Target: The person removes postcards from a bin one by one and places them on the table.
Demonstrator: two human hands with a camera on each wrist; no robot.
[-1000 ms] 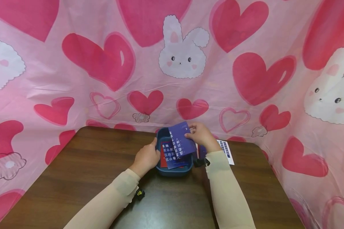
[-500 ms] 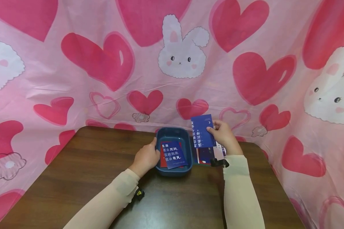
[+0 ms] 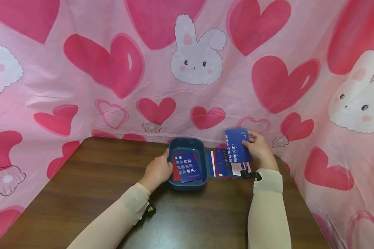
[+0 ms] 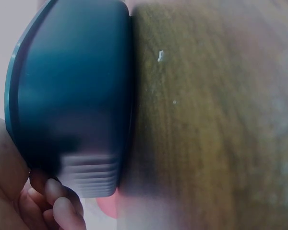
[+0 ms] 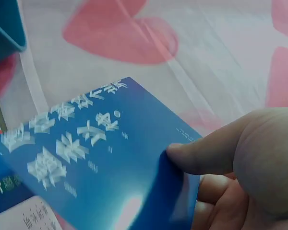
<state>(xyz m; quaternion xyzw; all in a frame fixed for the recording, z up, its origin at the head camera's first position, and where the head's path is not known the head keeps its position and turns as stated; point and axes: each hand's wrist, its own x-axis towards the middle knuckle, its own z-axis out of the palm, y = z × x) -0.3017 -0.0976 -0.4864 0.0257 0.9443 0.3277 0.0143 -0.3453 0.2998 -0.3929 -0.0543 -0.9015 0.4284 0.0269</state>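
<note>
1. Head view: the right hand (image 3: 259,149) pinches a blue card (image 3: 238,145) by its edge, lifted clear above the spread of cards (image 3: 225,166) lying on the surface (image 3: 81,180) just right of the tray (image 3: 188,184). Held by one edge like that, the printed face stays open to view. The left hand (image 3: 157,170) grips the tray's left wall, which I'd judge steadies it. Inside the tray lie another blue card (image 3: 188,167) and a red card (image 3: 175,172) partly under it.
2. Head view, surroundings: a pink cloth (image 3: 112,69) with hearts and rabbits hangs close behind and to both sides. Nothing stands between the held card and the spread below.
3. Left wrist view: fingers (image 4: 62,206) curl under the tray (image 4: 72,96) at its corner, the wood grain beside it; the picture is blurred.
4. Right wrist view: the thumb (image 5: 216,153) presses on the card (image 5: 101,163), fingers behind it, so it is a narrow pinch. More cards show at the lower left, cloth behind.
</note>
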